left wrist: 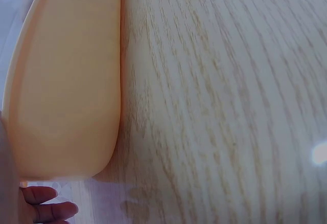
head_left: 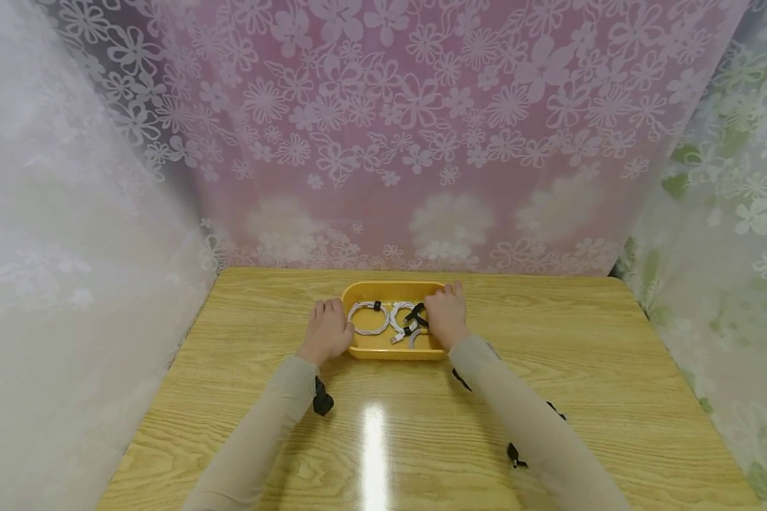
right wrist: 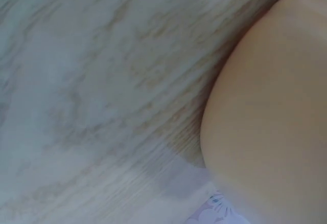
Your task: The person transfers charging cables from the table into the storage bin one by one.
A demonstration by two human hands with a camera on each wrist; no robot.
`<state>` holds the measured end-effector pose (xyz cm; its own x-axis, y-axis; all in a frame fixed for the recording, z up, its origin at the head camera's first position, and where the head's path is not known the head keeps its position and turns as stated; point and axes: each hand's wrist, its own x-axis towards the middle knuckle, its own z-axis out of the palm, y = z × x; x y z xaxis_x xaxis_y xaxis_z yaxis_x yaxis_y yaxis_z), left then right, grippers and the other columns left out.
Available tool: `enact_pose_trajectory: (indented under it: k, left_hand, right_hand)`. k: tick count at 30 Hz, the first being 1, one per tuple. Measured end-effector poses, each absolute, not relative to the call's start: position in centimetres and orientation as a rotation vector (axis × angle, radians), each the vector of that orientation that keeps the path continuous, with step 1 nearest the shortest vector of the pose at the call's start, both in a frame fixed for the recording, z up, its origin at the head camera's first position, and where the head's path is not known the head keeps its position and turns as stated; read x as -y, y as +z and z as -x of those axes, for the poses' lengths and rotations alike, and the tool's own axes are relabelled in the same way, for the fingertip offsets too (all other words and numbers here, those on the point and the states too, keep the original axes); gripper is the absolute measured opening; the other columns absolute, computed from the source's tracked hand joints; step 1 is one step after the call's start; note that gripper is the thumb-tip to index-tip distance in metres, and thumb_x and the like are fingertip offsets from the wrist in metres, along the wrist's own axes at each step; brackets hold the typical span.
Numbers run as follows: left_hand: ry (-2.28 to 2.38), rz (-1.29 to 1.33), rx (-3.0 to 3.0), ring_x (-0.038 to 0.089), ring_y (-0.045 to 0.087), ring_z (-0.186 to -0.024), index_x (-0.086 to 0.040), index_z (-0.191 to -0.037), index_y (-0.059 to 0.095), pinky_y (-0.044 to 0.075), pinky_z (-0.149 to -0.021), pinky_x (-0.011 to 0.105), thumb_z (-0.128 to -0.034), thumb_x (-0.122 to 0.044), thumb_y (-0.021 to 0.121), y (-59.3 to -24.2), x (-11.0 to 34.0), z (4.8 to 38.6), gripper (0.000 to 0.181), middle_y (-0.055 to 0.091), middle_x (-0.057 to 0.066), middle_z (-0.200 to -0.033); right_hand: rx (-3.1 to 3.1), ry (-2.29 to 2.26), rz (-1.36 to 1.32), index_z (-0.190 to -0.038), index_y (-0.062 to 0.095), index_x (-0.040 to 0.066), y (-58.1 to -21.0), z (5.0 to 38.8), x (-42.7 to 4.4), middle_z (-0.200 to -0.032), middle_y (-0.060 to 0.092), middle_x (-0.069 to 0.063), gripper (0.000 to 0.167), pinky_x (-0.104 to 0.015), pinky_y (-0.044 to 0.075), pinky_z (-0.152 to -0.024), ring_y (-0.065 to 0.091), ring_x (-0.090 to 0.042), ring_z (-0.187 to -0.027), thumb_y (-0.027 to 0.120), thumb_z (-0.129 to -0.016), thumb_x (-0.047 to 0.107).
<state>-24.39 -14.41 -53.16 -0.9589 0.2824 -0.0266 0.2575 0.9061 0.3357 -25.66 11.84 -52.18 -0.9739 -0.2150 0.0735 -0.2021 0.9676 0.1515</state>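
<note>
Cloth [head_left: 70, 284] with a pale pattern hangs along the left side, and next to it a beige left sleeve [head_left: 262, 426] reaches forward over the wood-grain tabletop [head_left: 332, 454]. A small black object [head_left: 322, 396] shows at that wrist. The left hand [head_left: 328, 332] grips the left end of a yellow tray [head_left: 393, 355], its thumb at the rim and its fingers along the outside; the left wrist view shows some fingers past the end of the smooth tray wall. The tray stands on the tabletop between both hands, near the far edge, its long side across the view. Inside, at the left, lies a white cable [head_left: 371, 333] coiled in a ring, with a black strap [head_left: 377, 306] at its top. Just beside it is a second white coil [head_left: 394, 317], its plug [head_left: 397, 339] pointing toward the front rim. Black strips [head_left: 415, 314] lie over this coil's right side, and a short length of grey cable [head_left: 413, 339] sits below them. The right hand [head_left: 447, 316] grips the tray's right end, partly hiding what lies there. Its beige right sleeve [head_left: 530, 419] slants toward the lower right; the dark bits [head_left: 516, 454] beside it are too small to make out. Pink flowered fabric [head_left: 422, 142] hangs behind.
</note>
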Motion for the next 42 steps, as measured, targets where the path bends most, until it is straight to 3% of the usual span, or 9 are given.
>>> enact_pose_trajectory:
  k: [5, 11, 21, 35, 42]
  left_hand:
    - [0.506, -0.419, -2.998, 0.038, 0.039, -0.108, -0.003, -0.106, 0.045, 0.030, -0.096, 0.050, -0.0985, -0.024, 0.039, -53.21, 14.49, 24.39, 0.023, 0.048, 0.018, -0.106]
    - [0.508, -0.411, -2.993, 0.038, 0.039, -0.109, -0.003, -0.106, 0.045, 0.030, -0.096, 0.050, -0.0990, -0.024, 0.039, -53.08, 14.48, 24.28, 0.023, 0.048, 0.018, -0.107]
    - [0.515, -0.405, -2.974, 0.039, 0.039, -0.112, -0.002, -0.109, 0.045, 0.030, -0.098, 0.051, -0.0992, -0.024, 0.038, -52.96, 14.44, 24.27, 0.025, 0.048, 0.019, -0.110]
    - [0.533, -0.413, -2.976, 0.038, 0.039, -0.112, -0.003, -0.109, 0.046, 0.030, -0.099, 0.051, -0.0992, -0.023, 0.041, -52.81, 14.46, 24.21, 0.024, 0.049, 0.019, -0.111]
    - [0.545, -0.428, -2.988, 0.037, 0.039, -0.106, -0.004, -0.104, 0.045, 0.030, -0.092, 0.049, -0.0987, -0.022, 0.040, -52.88, 14.33, 24.21, 0.020, 0.048, 0.017, -0.106]
  right_hand:
    - [3.047, -0.252, -0.316, -0.082, 0.076, 0.015, -52.10, 25.79, -11.66, -0.082, 0.071, -0.004, 0.007, -0.054, 0.027, -0.106, 0.058, -0.034, -0.098, 0.077, -0.083, 0.008]
    - [3.082, -0.287, -0.288, -0.089, 0.077, 0.014, -51.88, 25.96, -11.30, -0.086, 0.072, -0.005, 0.008, -0.056, 0.026, -0.108, 0.060, -0.035, -0.100, 0.073, -0.087, 0.007]
    - [3.059, -0.284, -0.283, -0.087, 0.075, 0.014, -52.05, 26.26, -11.19, -0.080, 0.070, -0.005, 0.007, -0.055, 0.030, -0.101, 0.060, -0.032, -0.087, 0.071, -0.089, 0.008]
    - [3.096, -0.238, -0.239, -0.083, 0.073, 0.015, -51.90, 26.20, -11.23, -0.078, 0.068, -0.004, 0.009, -0.056, 0.027, -0.104, 0.059, -0.033, -0.091, 0.073, -0.088, 0.007]
    - [3.097, -0.243, -0.226, -0.088, 0.075, 0.013, -51.84, 26.38, -11.21, -0.081, 0.071, -0.006, 0.008, -0.058, 0.025, -0.107, 0.061, -0.036, -0.095, 0.072, -0.087, 0.005]
